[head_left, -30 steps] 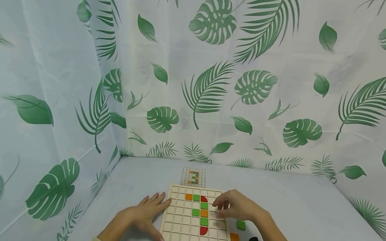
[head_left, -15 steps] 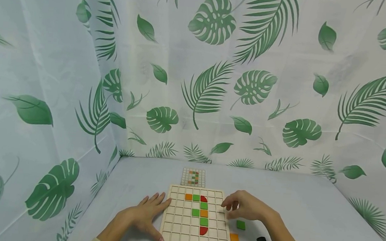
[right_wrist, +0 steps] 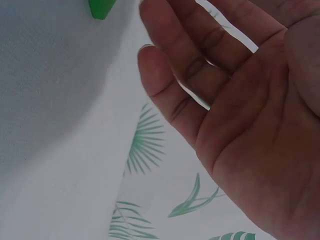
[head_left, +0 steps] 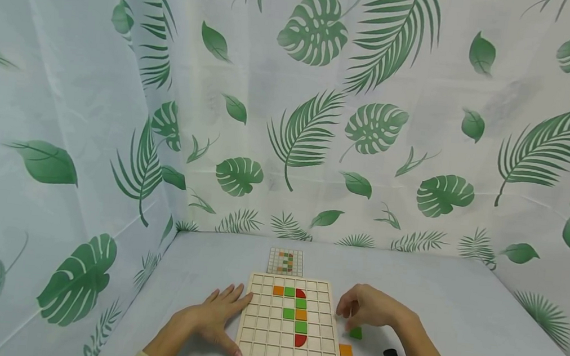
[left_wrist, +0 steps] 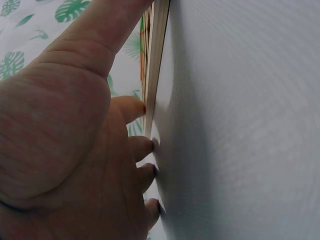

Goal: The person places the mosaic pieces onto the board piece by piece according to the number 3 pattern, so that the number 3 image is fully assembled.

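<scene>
A light wooden grid board (head_left: 270,352) lies on the table, bearing several orange, green and red tiles in its cells. My left hand (head_left: 214,316) is spread along its left edge, thumb at the near left corner. The left wrist view shows that thumb and the fingertips against the board's side (left_wrist: 159,55). Off the right edge, my right hand (head_left: 372,307) hovers beside a loose green tile (head_left: 355,333), fingers loosely bent with nothing visible between them. Part of the tile is behind the thumb. The right wrist view shows the relaxed fingers and a green tile corner (right_wrist: 101,7).
A small pattern card (head_left: 285,262) with a coloured figure on a grid lies behind the board. One orange tile (head_left: 346,351) is by the board's lower right edge. Leaf-printed cloth (head_left: 318,147) hangs at the back and left of the pale table (head_left: 437,304).
My right hand has moved right, from above the board's right columns to beside the loose green tile. The left hand and the tiles have stayed in place.
</scene>
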### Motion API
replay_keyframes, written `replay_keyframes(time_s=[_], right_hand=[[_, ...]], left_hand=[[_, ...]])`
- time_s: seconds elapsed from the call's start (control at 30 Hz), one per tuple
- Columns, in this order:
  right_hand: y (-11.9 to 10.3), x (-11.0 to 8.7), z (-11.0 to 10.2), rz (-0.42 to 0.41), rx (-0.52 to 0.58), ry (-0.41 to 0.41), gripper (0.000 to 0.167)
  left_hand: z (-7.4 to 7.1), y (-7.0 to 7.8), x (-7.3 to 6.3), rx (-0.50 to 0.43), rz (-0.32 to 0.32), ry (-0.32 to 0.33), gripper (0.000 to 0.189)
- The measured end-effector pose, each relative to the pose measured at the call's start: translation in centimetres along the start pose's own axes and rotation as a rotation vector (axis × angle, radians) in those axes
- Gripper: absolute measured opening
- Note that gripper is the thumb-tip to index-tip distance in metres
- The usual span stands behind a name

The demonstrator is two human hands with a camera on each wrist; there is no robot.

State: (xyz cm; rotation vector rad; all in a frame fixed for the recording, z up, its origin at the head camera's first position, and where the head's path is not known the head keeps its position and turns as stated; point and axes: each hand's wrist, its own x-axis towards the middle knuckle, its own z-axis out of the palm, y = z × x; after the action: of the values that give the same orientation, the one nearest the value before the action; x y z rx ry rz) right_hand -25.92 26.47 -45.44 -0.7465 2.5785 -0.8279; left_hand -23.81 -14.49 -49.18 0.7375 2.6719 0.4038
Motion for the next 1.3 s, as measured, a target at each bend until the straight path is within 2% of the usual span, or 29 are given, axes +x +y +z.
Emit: replay_keyframes(time_s=[0.4, 0.9, 1.13, 1.3], right_hand=[[-0.03, -0.54, 0.13, 0.120, -0.028, -0.063, 0.031], [0.19, -0.05, 0.46, 0.146, -0.074, -0.050, 0.033], [-0.01, 0.10, 0.64, 0.197, -0.093, -0.043, 0.031], [-0.06, 0.18, 0.74, 0.193, -0.100, -0.046, 0.032]], left_hand=[[0.12, -0.10, -0.02, -0.011, 0.011, 0.003, 0.132], [0.03, -0.05, -0.04, -0.006, 0.006, 0.007, 0.133], [0.14, -0.19, -0.02, -0.009, 0.007, 0.007, 0.133], [0.13, -0.19, 0.06, -0.005, 0.004, 0.009, 0.133]])
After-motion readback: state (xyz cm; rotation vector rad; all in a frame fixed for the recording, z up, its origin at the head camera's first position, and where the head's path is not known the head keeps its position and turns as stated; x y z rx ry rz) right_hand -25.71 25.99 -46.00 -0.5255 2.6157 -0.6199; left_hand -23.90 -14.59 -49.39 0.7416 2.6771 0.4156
